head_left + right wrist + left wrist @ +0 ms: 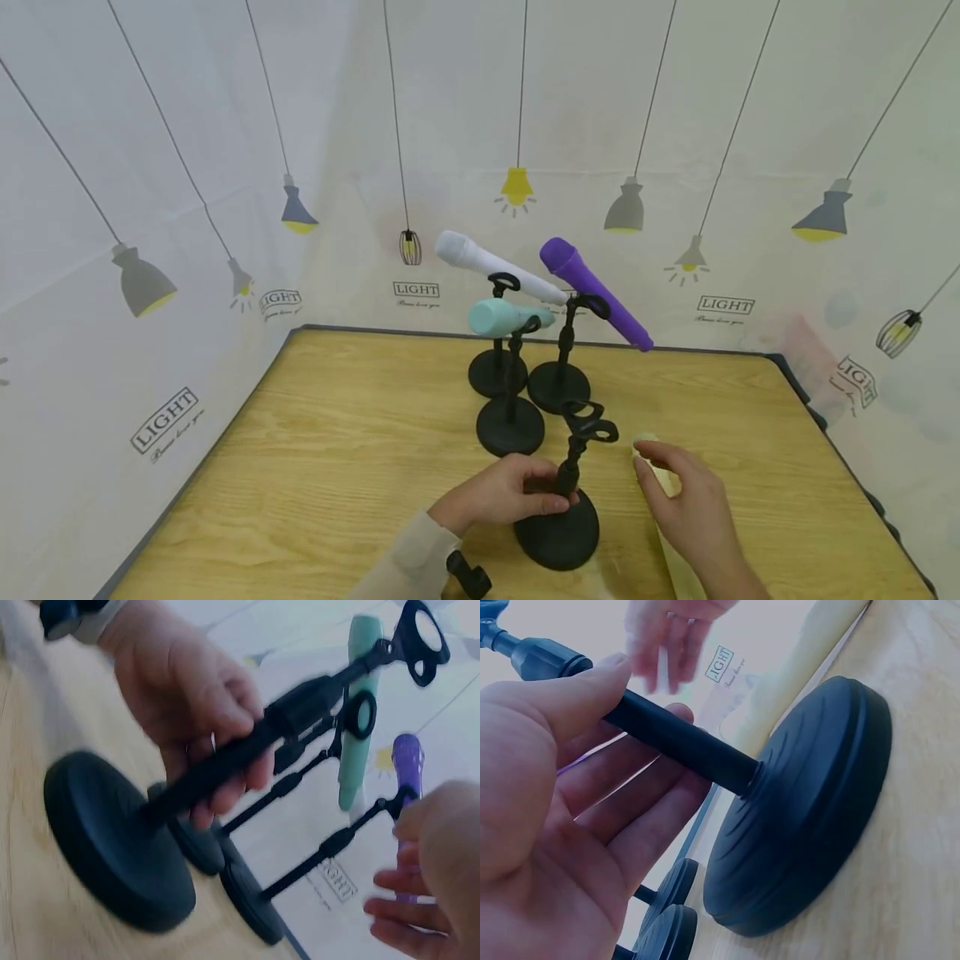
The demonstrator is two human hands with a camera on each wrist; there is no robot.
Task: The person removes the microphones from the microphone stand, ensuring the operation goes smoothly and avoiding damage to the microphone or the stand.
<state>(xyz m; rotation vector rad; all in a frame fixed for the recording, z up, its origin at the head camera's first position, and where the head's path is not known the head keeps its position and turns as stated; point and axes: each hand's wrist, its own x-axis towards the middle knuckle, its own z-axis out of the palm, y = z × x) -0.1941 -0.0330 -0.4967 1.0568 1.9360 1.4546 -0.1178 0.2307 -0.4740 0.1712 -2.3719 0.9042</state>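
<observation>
My left hand (513, 492) grips the stem of a black microphone stand (567, 533) near the front of the table, thumb on one side and fingers behind. Its round base (802, 810) sits on the wood, and the clip (591, 423) on top holds no microphone. A pale yellow microphone (681, 575) lies on the table to the right of this stand. Over it is my right hand (693, 504), thumb and fingers loosely bent around nothing; in the left wrist view, the fingers of the right hand (676, 645) hang apart above the yellow microphone (802, 664).
Farther back, three black stands carry a mint microphone (498, 317), a white microphone (495, 265) and a purple microphone (600, 296), their bases close together. A small black piece (468, 575) shows by my left sleeve. A lamp-printed white cloth (465, 192) walls the table's back and sides.
</observation>
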